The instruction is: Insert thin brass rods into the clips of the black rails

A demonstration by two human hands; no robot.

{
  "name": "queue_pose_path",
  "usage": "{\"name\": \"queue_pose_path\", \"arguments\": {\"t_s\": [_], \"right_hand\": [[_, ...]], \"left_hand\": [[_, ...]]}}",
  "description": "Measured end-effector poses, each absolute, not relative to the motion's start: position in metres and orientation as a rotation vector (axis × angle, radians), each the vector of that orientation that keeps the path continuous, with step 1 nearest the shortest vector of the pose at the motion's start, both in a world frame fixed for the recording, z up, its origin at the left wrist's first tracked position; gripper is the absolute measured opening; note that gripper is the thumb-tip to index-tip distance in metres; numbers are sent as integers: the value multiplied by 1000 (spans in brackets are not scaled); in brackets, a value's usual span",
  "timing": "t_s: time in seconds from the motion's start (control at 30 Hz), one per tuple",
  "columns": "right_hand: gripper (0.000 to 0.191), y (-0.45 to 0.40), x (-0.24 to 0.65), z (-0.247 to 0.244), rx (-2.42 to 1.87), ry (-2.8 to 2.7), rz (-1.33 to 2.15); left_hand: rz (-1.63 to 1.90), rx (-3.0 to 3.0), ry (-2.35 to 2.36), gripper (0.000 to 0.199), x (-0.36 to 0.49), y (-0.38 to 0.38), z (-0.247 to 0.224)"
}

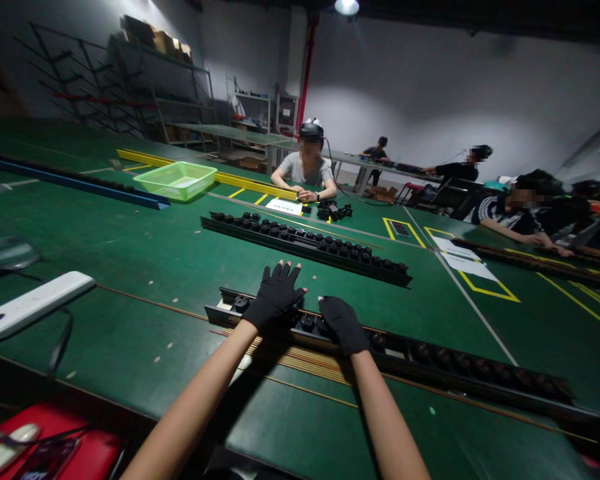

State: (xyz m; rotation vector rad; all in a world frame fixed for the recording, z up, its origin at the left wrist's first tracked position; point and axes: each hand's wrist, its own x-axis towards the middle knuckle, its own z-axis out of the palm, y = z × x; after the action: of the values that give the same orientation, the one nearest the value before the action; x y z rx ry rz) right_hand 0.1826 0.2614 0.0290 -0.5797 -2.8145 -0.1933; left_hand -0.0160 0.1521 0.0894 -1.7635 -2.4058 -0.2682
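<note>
Slantwise, black channel (397,365) lies beneath hands (275,297), long axis descending rightward.

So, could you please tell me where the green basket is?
In the head view, the green basket sits upper left, on the table, just in front of the yellow rail and beside the blue rail.

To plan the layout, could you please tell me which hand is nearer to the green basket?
Left. The left hand lies over the near black channel, with the green basket beyond it and to the left; the right hand is farther right along that channel.
</note>
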Motion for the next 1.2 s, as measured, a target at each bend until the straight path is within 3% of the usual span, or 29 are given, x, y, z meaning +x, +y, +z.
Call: {"name": "queue_pose_path", "arguments": {"t_s": [0.27, 1.0, 1.2], "right_hand": [[42, 253, 178, 50, -694, -2899, -116], [37, 254, 173, 53, -722, -2866, -44], [37, 253, 172, 55, -747, -2873, -49]], "left_hand": [[-300, -1772, -2473, 49, -26, 138, 82], [-129, -1504, -2522, 64, -64, 139, 80], [-110, -1511, -2598, 57, -66, 130, 76]]}}
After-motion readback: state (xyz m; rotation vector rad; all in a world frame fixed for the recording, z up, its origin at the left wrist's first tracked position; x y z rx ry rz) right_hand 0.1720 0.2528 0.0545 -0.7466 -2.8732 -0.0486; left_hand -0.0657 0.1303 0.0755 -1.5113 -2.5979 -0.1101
